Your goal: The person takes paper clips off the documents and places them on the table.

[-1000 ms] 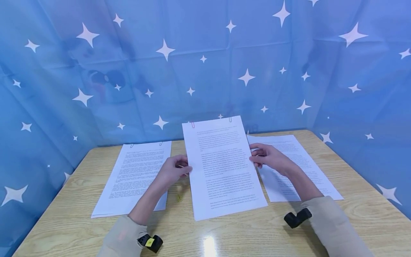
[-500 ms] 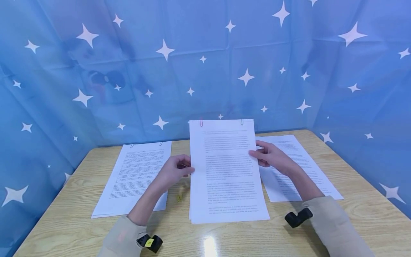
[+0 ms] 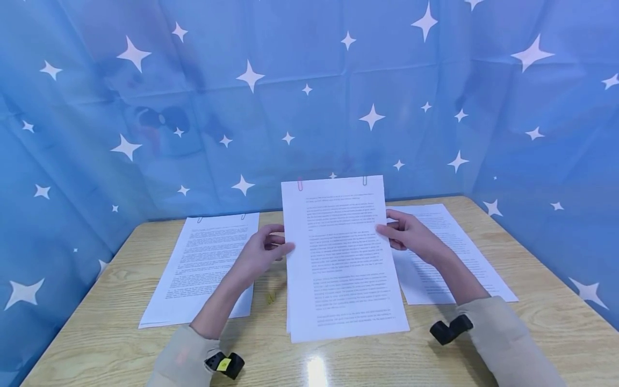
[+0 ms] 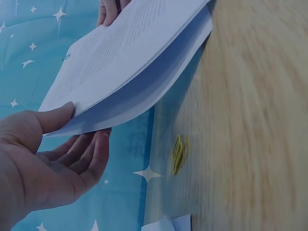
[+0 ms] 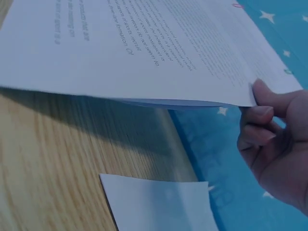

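Note:
A stack of printed paper sheets is held up off the table, tilted toward me. Along its top edge sit a pink paper clip and a dark one. My left hand pinches the left edge, thumb in front and fingers behind. On the opposite edge my right hand grips with its thumb on the front sheet. In the left wrist view the sheets part at the near side, leaving a gap between them. The right wrist view shows the thumb and curled fingers of the right hand at the paper's edge.
Another clipped paper stack lies on the wooden table at left. More printed sheets lie at right, partly behind the held stack. Small yellow paper clips lie between the left stack and the held one. A blue star-patterned curtain stands behind.
The held stack has shifted slightly right and turned from its earlier slant, straightening and then tilting a little again. Both hands keep their hold on its edges; the left has risen slightly.

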### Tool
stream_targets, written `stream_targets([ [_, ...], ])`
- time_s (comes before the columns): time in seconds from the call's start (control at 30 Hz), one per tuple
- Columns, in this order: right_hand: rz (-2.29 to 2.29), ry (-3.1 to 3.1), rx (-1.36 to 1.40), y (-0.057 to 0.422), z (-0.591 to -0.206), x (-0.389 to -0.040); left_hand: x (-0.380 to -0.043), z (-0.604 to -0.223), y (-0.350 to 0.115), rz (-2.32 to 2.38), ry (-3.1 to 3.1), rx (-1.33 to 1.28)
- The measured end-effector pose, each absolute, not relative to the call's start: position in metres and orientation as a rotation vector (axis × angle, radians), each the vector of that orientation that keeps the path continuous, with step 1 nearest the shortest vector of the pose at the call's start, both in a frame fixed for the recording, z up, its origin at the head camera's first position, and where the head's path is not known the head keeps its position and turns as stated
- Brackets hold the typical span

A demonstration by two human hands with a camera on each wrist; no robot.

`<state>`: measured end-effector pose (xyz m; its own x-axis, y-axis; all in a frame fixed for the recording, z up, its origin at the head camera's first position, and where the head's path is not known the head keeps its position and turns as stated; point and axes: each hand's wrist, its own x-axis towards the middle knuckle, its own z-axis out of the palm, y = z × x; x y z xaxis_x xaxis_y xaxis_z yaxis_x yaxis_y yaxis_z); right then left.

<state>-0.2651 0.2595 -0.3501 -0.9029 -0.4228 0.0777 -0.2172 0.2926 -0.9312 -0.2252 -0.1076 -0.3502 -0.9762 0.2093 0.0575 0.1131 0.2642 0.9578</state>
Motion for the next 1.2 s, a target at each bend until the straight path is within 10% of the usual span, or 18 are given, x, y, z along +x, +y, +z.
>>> stream_targets([
  [1.2,-1.318,2.388,-0.786,0.259,-0.337,-0.241,-0.204,-0.341,-0.112,1.878,2.447,0.359],
])
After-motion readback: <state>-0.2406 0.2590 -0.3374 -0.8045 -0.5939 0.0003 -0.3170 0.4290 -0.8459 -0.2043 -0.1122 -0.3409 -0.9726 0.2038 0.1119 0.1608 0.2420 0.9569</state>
